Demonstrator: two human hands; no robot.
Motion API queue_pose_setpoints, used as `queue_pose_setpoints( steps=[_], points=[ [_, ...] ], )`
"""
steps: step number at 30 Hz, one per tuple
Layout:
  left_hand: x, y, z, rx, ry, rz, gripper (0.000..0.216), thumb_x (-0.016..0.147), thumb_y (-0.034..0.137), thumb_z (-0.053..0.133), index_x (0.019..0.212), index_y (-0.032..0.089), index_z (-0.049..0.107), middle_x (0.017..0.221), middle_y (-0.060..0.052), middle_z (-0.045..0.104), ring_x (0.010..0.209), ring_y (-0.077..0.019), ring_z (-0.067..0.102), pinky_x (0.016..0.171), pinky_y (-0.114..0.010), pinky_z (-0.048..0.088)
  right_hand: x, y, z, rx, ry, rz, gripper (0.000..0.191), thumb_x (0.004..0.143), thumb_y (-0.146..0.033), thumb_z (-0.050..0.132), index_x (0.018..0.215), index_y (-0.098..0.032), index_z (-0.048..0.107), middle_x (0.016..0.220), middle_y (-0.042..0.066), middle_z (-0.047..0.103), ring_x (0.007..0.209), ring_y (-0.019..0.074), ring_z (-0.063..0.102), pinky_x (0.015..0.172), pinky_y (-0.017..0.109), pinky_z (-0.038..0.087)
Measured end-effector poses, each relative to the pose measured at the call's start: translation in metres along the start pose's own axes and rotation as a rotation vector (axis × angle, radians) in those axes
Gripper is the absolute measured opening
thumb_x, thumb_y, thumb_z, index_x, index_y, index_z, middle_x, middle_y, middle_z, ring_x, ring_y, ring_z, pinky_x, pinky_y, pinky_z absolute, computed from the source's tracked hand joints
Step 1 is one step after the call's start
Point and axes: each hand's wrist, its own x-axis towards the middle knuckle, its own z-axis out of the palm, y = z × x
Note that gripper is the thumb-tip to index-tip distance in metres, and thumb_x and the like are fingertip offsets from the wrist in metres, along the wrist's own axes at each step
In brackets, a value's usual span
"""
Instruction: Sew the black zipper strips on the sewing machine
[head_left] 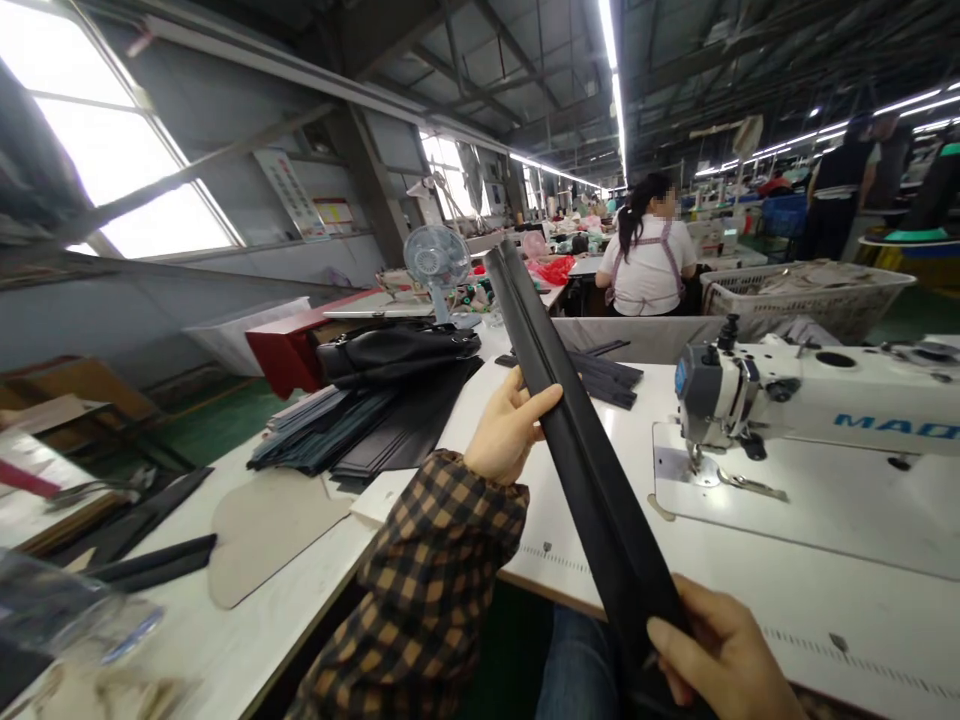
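Note:
A long black leather strip (pixel 577 440) slants up from the bottom right toward the middle of the view. My left hand (pixel 506 432), in a plaid sleeve, grips the strip at its middle with the thumb laid across it. My right hand (pixel 720 655) is closed on the strip's lower end near the bottom edge. Both hands hold it above the white sewing table (pixel 825 590). A white sewing machine (pixel 810 400) stands on the table to the right of the strip.
Stacks of dark cut pieces (pixel 375 425) and a black bag (pixel 397 352) lie on the table to the left, with more strips (pixel 604 375) behind. A desk fan (pixel 437 262) stands further back. A seated person in white (pixel 649 260) faces away. A basket (pixel 810 290) sits at right.

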Motion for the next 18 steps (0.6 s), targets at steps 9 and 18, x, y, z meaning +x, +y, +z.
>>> queue_pose_setpoints(
  steps=[9,18],
  points=[
    [-0.001,-0.002,0.011,-0.058,0.028,0.021,0.056,0.07,0.016,0.063,0.119,0.026,0.037,0.106,-0.005,0.056,0.084,-0.0158,0.058,0.059,-0.024,0.05,0.002,-0.032,0.01,0.07,0.022,-0.061,0.034,0.078,-0.048,0.05,0.065,-0.016,0.047,0.041,-0.004,0.043,0.038,0.006,0.038,0.04,0.018,0.029],
    [-0.001,-0.004,0.009,-0.08,0.051,0.042,0.058,0.067,0.013,0.065,0.117,0.026,0.038,0.101,-0.004,0.058,0.078,-0.0156,0.059,0.057,-0.025,0.051,0.0,-0.04,0.012,0.021,0.085,-0.063,0.036,0.075,-0.05,0.05,0.068,-0.015,0.048,0.045,-0.006,0.036,0.039,0.0058,0.036,0.039,0.018,0.026]
  ],
)
